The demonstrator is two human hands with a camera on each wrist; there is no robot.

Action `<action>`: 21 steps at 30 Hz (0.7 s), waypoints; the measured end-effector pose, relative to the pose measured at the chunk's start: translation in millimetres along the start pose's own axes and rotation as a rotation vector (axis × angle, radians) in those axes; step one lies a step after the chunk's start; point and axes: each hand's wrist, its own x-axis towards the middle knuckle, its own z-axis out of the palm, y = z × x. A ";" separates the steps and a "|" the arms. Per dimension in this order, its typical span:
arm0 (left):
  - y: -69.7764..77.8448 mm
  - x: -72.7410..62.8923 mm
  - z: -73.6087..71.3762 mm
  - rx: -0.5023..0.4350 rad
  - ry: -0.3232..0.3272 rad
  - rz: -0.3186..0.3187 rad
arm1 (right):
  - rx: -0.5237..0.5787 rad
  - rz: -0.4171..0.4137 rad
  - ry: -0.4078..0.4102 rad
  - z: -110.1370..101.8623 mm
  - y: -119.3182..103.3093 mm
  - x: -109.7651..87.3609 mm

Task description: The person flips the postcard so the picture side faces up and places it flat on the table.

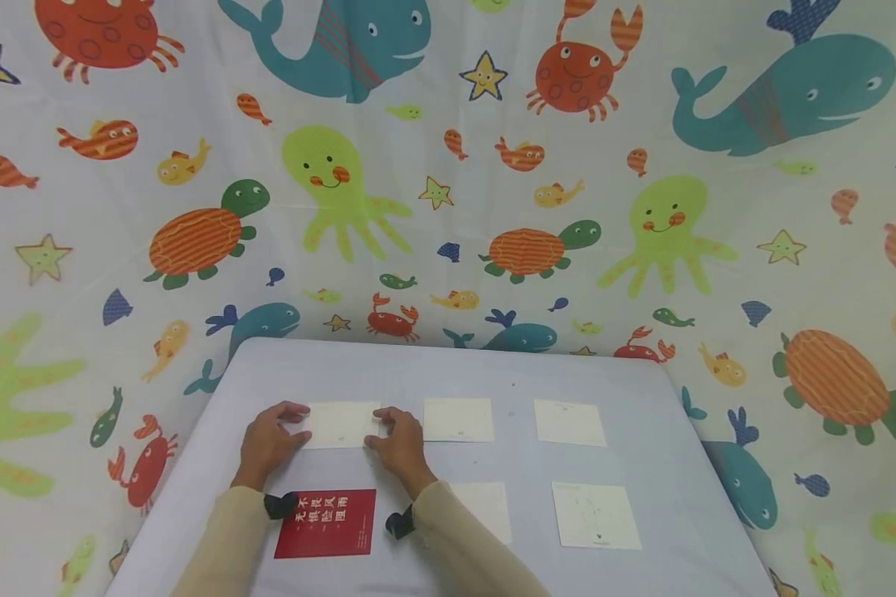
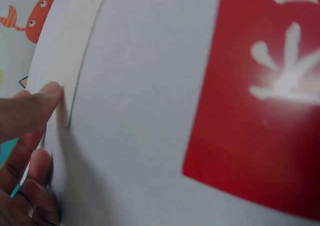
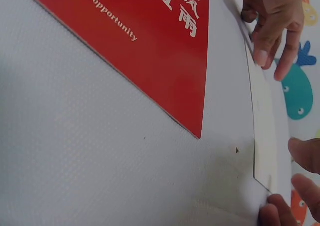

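A white card (image 1: 342, 424) lies flat on the white table in the far left of the head view. At its left edge my left hand (image 1: 269, 444) touches it, thumb and fingers spread apart. My right hand (image 1: 401, 439) is at the opposite edge in the same way. The left thumb (image 2: 50, 93) meets the card near its corner in the left wrist view. In the right wrist view, right-hand fingers (image 3: 305, 156) surround the card's other end. Nearer than this card is a red card with white characters (image 1: 328, 526), between my forearms.
Two more white cards, a middle one (image 1: 459, 420) and a right one (image 1: 570, 423), continue the far row. Nearer are another (image 1: 489, 507), partly behind my right sleeve, and one with faint marks (image 1: 596, 516). Behind the table (image 1: 418, 365) hangs a sea-animal curtain (image 1: 448, 315).
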 end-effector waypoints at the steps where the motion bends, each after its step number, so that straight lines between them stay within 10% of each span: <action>1: 0.5 -2.8 1.2 0.005 0.007 0.001 | 0.004 0.001 -0.004 -0.7 0.3 -1.4; 21: -8.1 -33.6 -17.7 0.019 -0.039 -0.017 | 0.037 0.042 -0.017 10.7 -15.1 -40.6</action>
